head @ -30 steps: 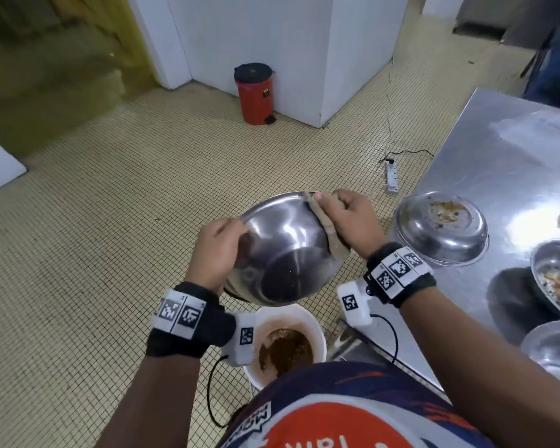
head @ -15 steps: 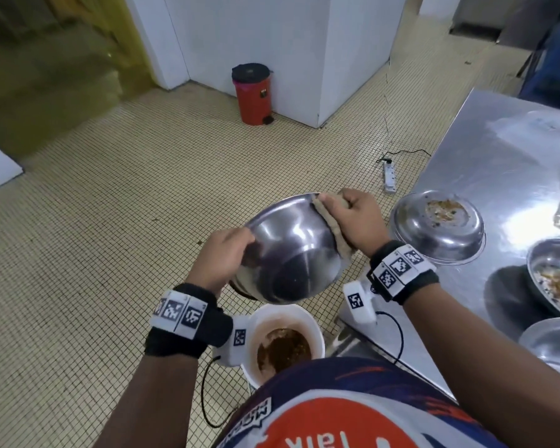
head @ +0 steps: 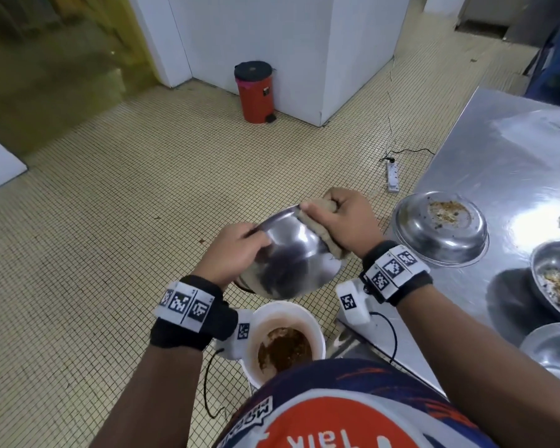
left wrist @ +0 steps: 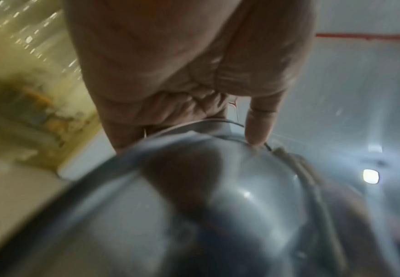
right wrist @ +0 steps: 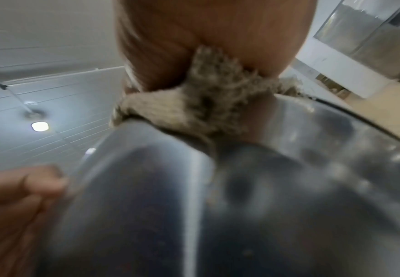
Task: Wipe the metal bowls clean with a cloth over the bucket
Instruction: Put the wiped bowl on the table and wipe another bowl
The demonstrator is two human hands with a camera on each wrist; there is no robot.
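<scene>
I hold a metal bowl point(head: 291, 253) tilted toward me above a white bucket point(head: 317, 337) with brown slop in it. My left hand point(head: 236, 247) grips the bowl's left rim point(left wrist: 194, 129). My right hand point(head: 343, 218) clutches a beige cloth point(head: 320, 231) and presses it over the bowl's right rim; the cloth point(right wrist: 194, 110) wraps the edge of the bowl point(right wrist: 289, 187). The left hand point(right wrist: 16, 196) shows at the lower left of the right wrist view.
A steel table point(head: 498, 176) stands at the right with an upturned dirty bowl point(head: 440, 231), a dirty bowl point(head: 553, 279) and another bowl point(head: 556, 350). A red pedal bin point(head: 256, 92) and a power strip point(head: 392, 177) sit on the tiled floor.
The bowl has tipped more toward me and its rim has turned. My right hand with the cloth has slid along the rim toward the top; my left hand has shifted up the left rim.
</scene>
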